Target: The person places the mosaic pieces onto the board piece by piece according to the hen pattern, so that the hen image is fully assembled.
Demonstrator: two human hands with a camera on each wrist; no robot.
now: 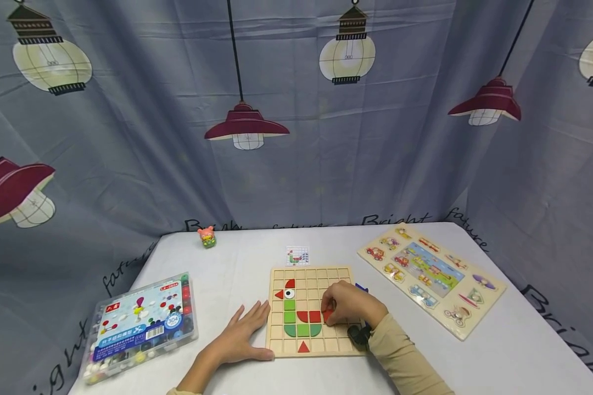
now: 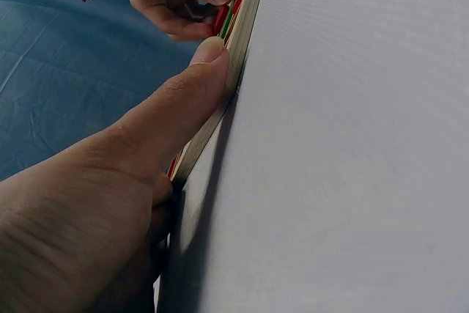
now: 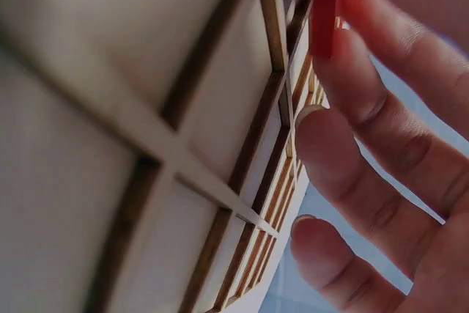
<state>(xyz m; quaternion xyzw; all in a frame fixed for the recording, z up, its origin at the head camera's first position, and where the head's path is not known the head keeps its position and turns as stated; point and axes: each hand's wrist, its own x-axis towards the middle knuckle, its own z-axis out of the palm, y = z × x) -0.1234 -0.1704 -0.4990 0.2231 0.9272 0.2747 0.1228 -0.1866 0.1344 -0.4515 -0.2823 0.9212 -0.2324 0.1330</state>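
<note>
- Left hand (image 1: 242, 334) flat on the white counter (image 1: 499, 356), fingers spread, thumb against the square wooden grid board's (image 1: 281, 344) left edge, likely bracing it.
- Right hand (image 1: 348, 304) fingers pinch a small red flat tile (image 1: 328, 315) over the board's middle cells, beside the red and green pieces.

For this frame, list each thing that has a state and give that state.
grid board: flat on the table, partly filled with coloured pieces
red piece: pinched, tilted over a cell
right hand: pinching the red piece
left hand: flat, thumb against the board's edge
bead box: lid closed
vehicle puzzle: pieces seated
</note>
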